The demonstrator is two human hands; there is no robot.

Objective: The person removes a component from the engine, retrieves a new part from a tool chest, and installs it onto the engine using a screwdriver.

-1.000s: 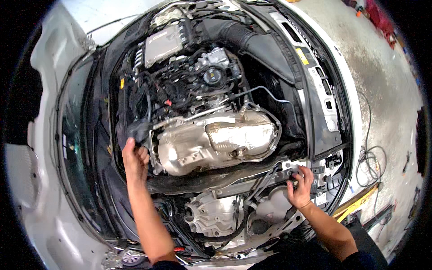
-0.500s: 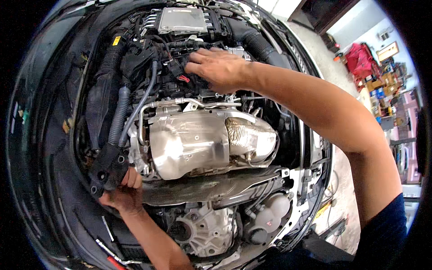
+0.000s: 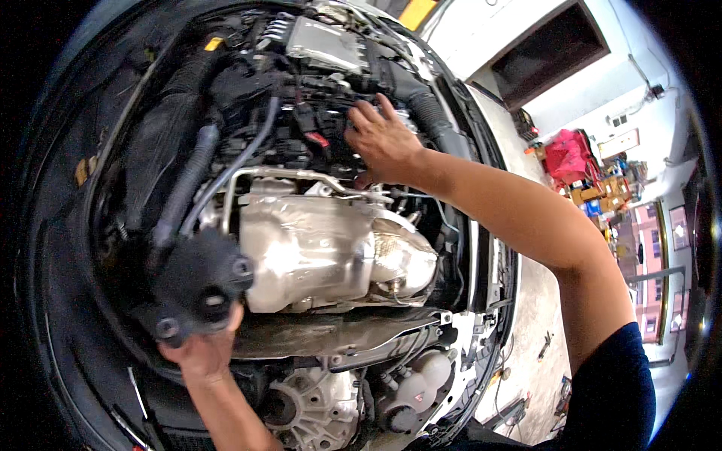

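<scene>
My left hand [image 3: 204,355] grips the lower end of a black plastic bracket [image 3: 197,282] with round bushed mounting holes. The bracket is tilted up beside the heat shield and is smeared by motion. A grey corrugated hose [image 3: 189,180] and a thinner grey hose [image 3: 244,156] run from near it up the engine's left side. My right hand [image 3: 382,143] lies over the black engine top [image 3: 301,150], fingers spread, with nothing seen in its grasp. Left of it is a red-marked connector [image 3: 317,140]. The silver heat shield [image 3: 304,248] lies between my hands.
A silver module [image 3: 325,41] sits at the engine's far end. Nearer me are a bare metal gearbox housing [image 3: 320,406] and a white fluid reservoir [image 3: 421,387]. A metal hand tool [image 3: 138,391] lies at lower left. Boxes [image 3: 605,192] stand on the right.
My left hand has lifted the bracket slightly, bringing it closer. The fingers of my right hand have spread, and it has shifted away from the connector. The whole view has turned and shifted.
</scene>
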